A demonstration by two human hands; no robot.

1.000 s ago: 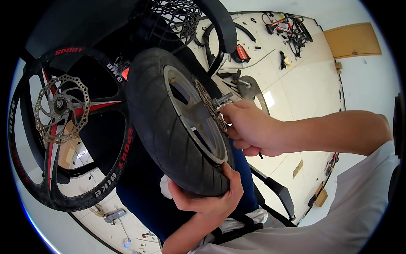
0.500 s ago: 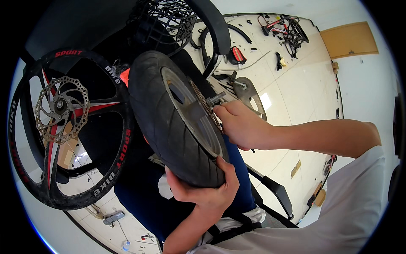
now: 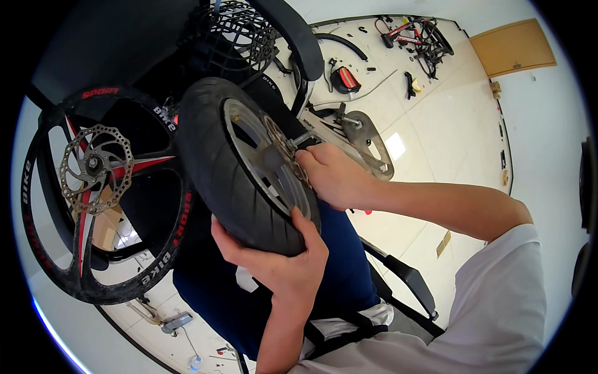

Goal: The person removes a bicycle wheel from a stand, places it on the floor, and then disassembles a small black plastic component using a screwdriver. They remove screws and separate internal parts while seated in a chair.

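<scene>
My left hand (image 3: 280, 262) is closed round the lower edge of a small wheel with a black rubber tyre (image 3: 218, 168), thumb on the near sidewall. The wheel stands tilted above my lap, its silver rim and hub facing right. A brake disc (image 3: 280, 140) sits on the hub, with a threaded axle (image 3: 303, 138) sticking out. At the disc, beside the axle, my right hand (image 3: 333, 174) is closed in a fist; whatever it grips is hidden by the fingers. Left of the tyre stands a larger black spoked wheel (image 3: 165, 265) with red accents and its own drilled brake disc (image 3: 67, 165).
A black chair armrest (image 3: 299, 37) and a black wire basket (image 3: 240, 31) are beyond the tyre. On the tiled floor lie a red-black bag (image 3: 346, 80), a curved black strip (image 3: 342, 43), a metal part with an axle (image 3: 370, 137) and a red-black bike frame (image 3: 408, 37). Another armrest (image 3: 408, 287) is at right.
The small wheel and both hands have shifted a little left in view. My left hand still holds the tyre, and my right hand stays at the disc beside the axle.
</scene>
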